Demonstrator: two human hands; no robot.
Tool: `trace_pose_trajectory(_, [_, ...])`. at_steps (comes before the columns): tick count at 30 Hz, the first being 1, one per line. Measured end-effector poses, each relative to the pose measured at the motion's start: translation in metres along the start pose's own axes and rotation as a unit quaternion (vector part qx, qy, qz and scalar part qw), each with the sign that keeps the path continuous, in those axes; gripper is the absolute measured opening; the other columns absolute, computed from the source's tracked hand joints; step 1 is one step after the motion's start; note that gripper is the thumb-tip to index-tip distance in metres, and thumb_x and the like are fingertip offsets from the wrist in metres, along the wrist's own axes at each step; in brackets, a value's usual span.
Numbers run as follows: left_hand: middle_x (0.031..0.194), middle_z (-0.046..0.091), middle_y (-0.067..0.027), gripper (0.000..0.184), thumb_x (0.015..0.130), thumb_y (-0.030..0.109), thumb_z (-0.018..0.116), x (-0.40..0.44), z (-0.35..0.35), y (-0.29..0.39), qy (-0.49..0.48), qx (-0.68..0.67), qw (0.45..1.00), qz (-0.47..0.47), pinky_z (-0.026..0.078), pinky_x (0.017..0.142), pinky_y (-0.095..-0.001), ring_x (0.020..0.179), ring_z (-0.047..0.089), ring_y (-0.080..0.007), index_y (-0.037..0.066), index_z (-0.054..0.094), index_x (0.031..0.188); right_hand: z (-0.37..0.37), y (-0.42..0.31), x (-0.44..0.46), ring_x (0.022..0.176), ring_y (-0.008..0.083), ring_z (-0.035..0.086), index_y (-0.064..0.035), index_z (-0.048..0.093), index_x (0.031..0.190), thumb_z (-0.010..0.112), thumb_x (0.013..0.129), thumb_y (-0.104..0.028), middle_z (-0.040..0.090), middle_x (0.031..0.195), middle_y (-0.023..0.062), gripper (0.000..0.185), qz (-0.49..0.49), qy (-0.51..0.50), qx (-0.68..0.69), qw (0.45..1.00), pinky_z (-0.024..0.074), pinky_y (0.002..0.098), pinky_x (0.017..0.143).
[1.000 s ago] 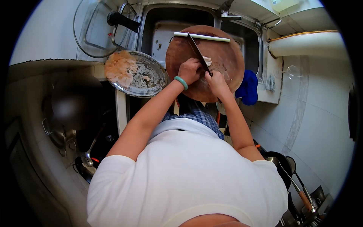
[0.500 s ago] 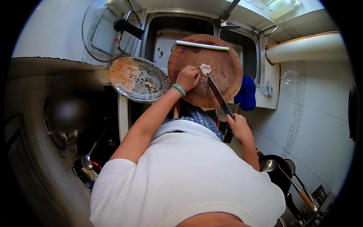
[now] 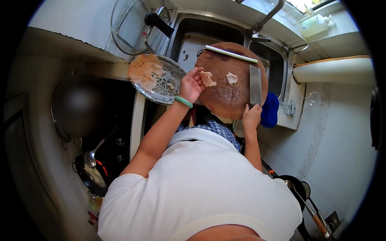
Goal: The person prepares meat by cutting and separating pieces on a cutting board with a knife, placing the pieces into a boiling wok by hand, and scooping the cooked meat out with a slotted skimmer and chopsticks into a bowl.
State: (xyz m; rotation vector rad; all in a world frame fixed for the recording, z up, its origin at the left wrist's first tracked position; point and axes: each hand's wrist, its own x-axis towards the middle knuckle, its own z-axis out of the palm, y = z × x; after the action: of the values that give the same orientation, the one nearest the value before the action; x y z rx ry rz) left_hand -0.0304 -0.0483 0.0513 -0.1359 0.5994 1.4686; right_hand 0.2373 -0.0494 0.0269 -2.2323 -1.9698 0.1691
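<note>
My left hand [image 3: 191, 85], palm turned up with a green bangle at the wrist, is at the left edge of the round wooden chopping board [image 3: 221, 98]. A ragged, pale pink piece of meat [image 3: 208, 79] is at its fingertips, apparently held there. My right hand [image 3: 251, 115] grips the handle of a cleaver [image 3: 255, 85], whose broad blade lies over the board's right side. A second, whitish piece of meat [image 3: 232, 78] sits mid-board. Along the far edge lies a pale green-white stalk [image 3: 231, 54]. Left of the board, a metal plate [image 3: 155, 95] carries thin pinkish slices [image 3: 144, 71].
The board rests over a double sink [image 3: 189, 30] with a faucet [image 3: 267, 18]. A glass lid [image 3: 128, 28] stands at the back left. A blue cloth [image 3: 269, 110] hangs at the right. A dark wok [image 3: 82, 106] is at left, pans and ladles at lower right.
My left hand has turned palm up and moved left across the board with a meat piece. The cleaver has swung from the board's middle to its right side. The view has shifted slightly.
</note>
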Motion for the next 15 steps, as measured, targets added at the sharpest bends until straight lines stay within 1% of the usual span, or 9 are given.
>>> trace_pose_trajectory(2, [0.099,0.062,-0.0091,0.028,0.084,0.009,0.062,-0.018,0.008,0.006,0.016,0.132,0.984,0.118,0.052,0.079,-0.0315,0.090,0.062,-0.0189,0.004,0.053,0.110,-0.001,-0.009,0.001,0.086,0.0401,0.057,0.0034,0.048,0.094,0.062,0.084,-0.028,0.054,0.094,0.0229,0.035,-0.017,-0.016,-0.004,1.000,0.0482,0.0450,0.074])
trace_pose_trajectory(3, [0.095,0.062,-0.0070,0.029,0.079,-0.001,0.066,-0.027,0.010,0.012,0.029,0.152,0.975,0.158,0.052,0.077,-0.0265,0.087,0.061,-0.0145,0.002,0.056,0.106,-0.004,-0.013,0.002,0.087,0.0399,0.057,0.0034,0.048,0.093,0.063,0.084,-0.027,0.053,0.094,0.0230,0.035,-0.025,-0.029,-0.012,0.999,0.0483,0.0450,0.073])
trace_pose_trajectory(4, [0.095,0.062,-0.0070,0.029,0.079,-0.001,0.066,-0.037,0.012,0.019,0.030,0.150,0.975,0.163,0.052,0.077,-0.0265,0.087,0.061,-0.0145,0.002,0.056,0.106,-0.011,-0.017,0.005,0.087,0.0399,0.057,0.0034,0.048,0.093,0.063,0.084,-0.027,0.053,0.094,0.0230,0.035,-0.031,-0.029,-0.011,0.999,0.0483,0.0450,0.073])
trace_pose_trajectory(6, [0.092,0.063,-0.0062,0.026,0.079,-0.002,0.066,-0.062,0.012,0.036,0.051,0.260,0.922,0.282,0.051,0.076,-0.0243,0.086,0.061,-0.0121,0.001,0.058,0.104,-0.023,-0.027,0.013,0.095,0.0392,0.054,0.0034,0.048,0.091,0.065,0.081,-0.023,0.051,0.098,0.0236,0.033,0.008,-0.125,0.000,0.992,0.0467,0.0432,0.079])
trace_pose_trajectory(7, [0.092,0.063,-0.0062,0.026,0.079,-0.003,0.066,-0.079,0.013,0.045,0.055,0.262,0.912,0.312,0.051,0.076,-0.0242,0.085,0.060,-0.0115,0.000,0.058,0.104,-0.022,-0.031,0.017,0.095,0.0392,0.054,0.0034,0.048,0.091,0.065,0.081,-0.023,0.051,0.098,0.0236,0.033,0.001,-0.126,0.000,0.992,0.0467,0.0432,0.079])
trace_pose_trajectory(9, [0.093,0.064,-0.0066,0.028,0.079,-0.004,0.066,-0.114,0.011,0.065,0.074,0.277,0.883,0.372,0.050,0.078,-0.0243,0.085,0.060,-0.0110,-0.001,0.059,0.105,-0.017,-0.036,0.029,0.103,0.0381,0.050,0.0031,0.051,0.098,0.066,0.077,-0.014,0.052,0.106,0.0223,0.031,-0.112,-0.012,0.011,0.994,0.0436,0.0422,0.086])
trace_pose_trajectory(10, [0.093,0.064,-0.0069,0.029,0.079,-0.004,0.065,-0.132,0.009,0.076,0.089,0.292,0.863,0.403,0.050,0.079,-0.0245,0.085,0.060,-0.0110,-0.001,0.058,0.107,-0.011,-0.042,0.040,0.103,0.0381,0.050,0.0031,0.051,0.098,0.066,0.077,-0.014,0.052,0.106,0.0223,0.031,-0.120,-0.014,0.014,0.993,0.0436,0.0422,0.086])
trace_pose_trajectory(12, [0.095,0.064,-0.0057,0.029,0.084,-0.003,0.059,-0.175,0.013,0.093,0.119,0.294,0.834,0.452,0.050,0.080,-0.0229,0.087,0.061,-0.0116,0.000,0.055,0.112,0.007,-0.056,0.067,0.108,0.0377,0.047,0.0007,0.053,0.108,0.067,0.072,-0.005,0.051,0.113,0.0193,0.039,-0.307,0.003,0.180,0.935,0.0406,0.0426,0.091])
trace_pose_trajectory(15, [0.099,0.063,-0.0078,0.028,0.086,-0.002,0.057,-0.249,0.001,0.118,0.167,0.303,0.785,0.513,0.050,0.082,-0.0252,0.092,0.061,-0.0137,-0.002,0.054,0.114,0.041,-0.066,0.092,0.107,0.0364,0.047,-0.0028,0.053,0.116,0.067,0.069,0.000,0.050,0.118,0.0175,0.048,-0.338,-0.066,0.180,0.921,0.0407,0.0419,0.092])
